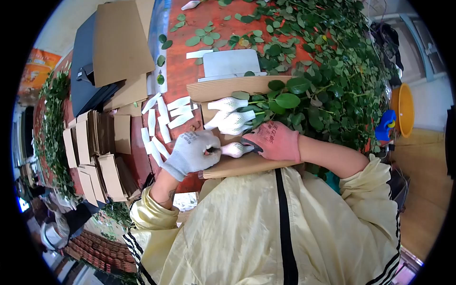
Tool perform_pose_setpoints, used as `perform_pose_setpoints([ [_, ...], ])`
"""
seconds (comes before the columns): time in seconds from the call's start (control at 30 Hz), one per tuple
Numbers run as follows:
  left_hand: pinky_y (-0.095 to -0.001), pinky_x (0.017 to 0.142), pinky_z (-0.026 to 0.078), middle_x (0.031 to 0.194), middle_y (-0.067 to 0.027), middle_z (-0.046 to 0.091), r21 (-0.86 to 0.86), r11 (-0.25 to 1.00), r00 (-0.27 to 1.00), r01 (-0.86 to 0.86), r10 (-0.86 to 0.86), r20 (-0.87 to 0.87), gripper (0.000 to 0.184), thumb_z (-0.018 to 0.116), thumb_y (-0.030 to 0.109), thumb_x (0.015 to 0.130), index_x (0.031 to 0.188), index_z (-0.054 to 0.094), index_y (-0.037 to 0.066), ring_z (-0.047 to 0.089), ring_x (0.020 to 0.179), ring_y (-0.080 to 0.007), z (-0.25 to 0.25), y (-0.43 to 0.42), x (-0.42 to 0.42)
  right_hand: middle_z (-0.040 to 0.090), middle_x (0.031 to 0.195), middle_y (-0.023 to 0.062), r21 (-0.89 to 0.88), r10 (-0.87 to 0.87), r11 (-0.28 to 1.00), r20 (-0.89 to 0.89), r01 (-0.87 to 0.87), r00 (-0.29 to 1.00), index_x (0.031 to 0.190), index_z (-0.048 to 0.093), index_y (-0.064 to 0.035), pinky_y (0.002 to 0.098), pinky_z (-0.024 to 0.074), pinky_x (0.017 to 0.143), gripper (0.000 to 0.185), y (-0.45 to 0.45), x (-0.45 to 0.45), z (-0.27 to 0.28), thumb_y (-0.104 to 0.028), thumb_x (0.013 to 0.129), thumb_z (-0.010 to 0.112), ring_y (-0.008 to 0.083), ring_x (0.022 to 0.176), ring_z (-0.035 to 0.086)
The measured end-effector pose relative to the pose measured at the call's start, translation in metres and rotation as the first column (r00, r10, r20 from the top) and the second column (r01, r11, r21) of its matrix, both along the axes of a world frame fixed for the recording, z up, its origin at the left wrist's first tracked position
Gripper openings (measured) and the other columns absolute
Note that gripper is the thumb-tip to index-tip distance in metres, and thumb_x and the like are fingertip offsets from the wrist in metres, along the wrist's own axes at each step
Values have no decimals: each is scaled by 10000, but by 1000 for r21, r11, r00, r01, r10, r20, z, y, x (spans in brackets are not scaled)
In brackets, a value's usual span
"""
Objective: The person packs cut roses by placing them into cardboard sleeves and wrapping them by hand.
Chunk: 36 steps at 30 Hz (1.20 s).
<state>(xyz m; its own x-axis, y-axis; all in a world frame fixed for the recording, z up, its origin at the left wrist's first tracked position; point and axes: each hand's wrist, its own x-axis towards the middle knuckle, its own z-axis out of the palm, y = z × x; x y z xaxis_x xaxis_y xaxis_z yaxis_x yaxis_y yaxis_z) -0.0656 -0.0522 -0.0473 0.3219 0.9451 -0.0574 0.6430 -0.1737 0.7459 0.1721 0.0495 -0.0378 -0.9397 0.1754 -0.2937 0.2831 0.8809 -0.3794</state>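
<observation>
My left hand [192, 151], in a grey-white glove, has its fingers curled at the tip of a rose bud in a white foam net sleeve [232, 150]. My right hand [274, 141], in a pink glove with dark fingertips, pinches the stem end of that same bud. Just beyond my hands, more netted rose buds [235, 122] lie side by side on corrugated cardboard [242, 89], their stems and leaves pointing right. A folded cardboard edge [247, 168] runs along the near side, close to my jacket.
Several loose white foam sleeves [164, 118] are scattered left of my hands on the red table [183, 35]. Leafy rose stems [332, 71] pile up on the right. A grey metal plate [231, 64] stands behind the cardboard. Stacked cardboard pieces [99, 152] sit at far left.
</observation>
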Motion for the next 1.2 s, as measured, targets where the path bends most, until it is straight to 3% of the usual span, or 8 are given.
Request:
perform_pose_setpoints([
  [0.37,-394,632,485,743,-114,629,-182,979,993,-88,72,-94,175,605,249,734,788,619,83,617,706,-307,11,3,11,613,838,121,-30,-66,997,-62,64,996,1114,549,-108,406,448,748,383,-1,1,-9,-167,737,586,302,828,575],
  [0.63,-402,625,463,714,-141,600,-169,985,996,-42,28,-89,193,607,244,719,765,610,57,598,690,-312,7,7,10,612,868,129,-5,-53,999,-155,53,987,1115,550,-92,411,444,768,382,-2,3,-19,-165,741,585,312,844,572],
  [0.73,-419,640,467,722,-144,604,-181,983,992,-20,-3,-127,211,592,281,725,759,608,73,606,720,-326,11,5,4,611,893,140,-92,-96,991,-21,94,995,1130,544,-76,411,437,789,398,-2,1,-16,-168,745,584,313,856,568],
  [0.9,-413,611,462,708,-143,603,-106,994,992,-11,-2,-123,201,600,258,711,745,601,60,593,671,-330,9,-6,-11,618,893,162,40,-62,997,-180,70,982,1181,508,-52,416,443,795,450,-5,5,-21,-176,755,588,327,861,579],
  [0.97,-406,599,463,693,-140,603,-272,961,988,-53,12,-151,188,603,237,703,733,596,52,589,648,-329,20,-5,-15,619,896,166,-34,-80,996,-112,77,990,1185,505,-55,417,445,795,452,-2,0,-11,-177,758,588,330,863,581],
  [1.1,-388,620,476,701,-130,611,-215,951,965,-221,180,-193,140,597,186,717,757,615,53,606,666,-307,17,-17,-65,616,977,174,-132,-87,988,-59,78,995,1223,470,-65,405,444,826,456,-1,0,-13,-108,770,500,319,901,587],
  [1.17,-383,652,482,744,-132,621,-131,920,814,-370,254,-522,135,597,163,725,790,629,50,609,689,-303,33,-27,-86,620,964,165,-107,-75,992,-57,68,996,1203,484,-69,408,452,806,434,-2,0,-13,-115,773,508,311,885,595],
  [1.2,-385,681,480,795,-125,631,-73,916,806,-395,307,-507,152,599,163,725,822,634,52,608,728,-301,46,-30,-85,624,951,155,-80,-59,995,-50,55,997,1183,498,-73,411,459,787,411,-2,-1,-13,-122,775,515,304,869,602],
])
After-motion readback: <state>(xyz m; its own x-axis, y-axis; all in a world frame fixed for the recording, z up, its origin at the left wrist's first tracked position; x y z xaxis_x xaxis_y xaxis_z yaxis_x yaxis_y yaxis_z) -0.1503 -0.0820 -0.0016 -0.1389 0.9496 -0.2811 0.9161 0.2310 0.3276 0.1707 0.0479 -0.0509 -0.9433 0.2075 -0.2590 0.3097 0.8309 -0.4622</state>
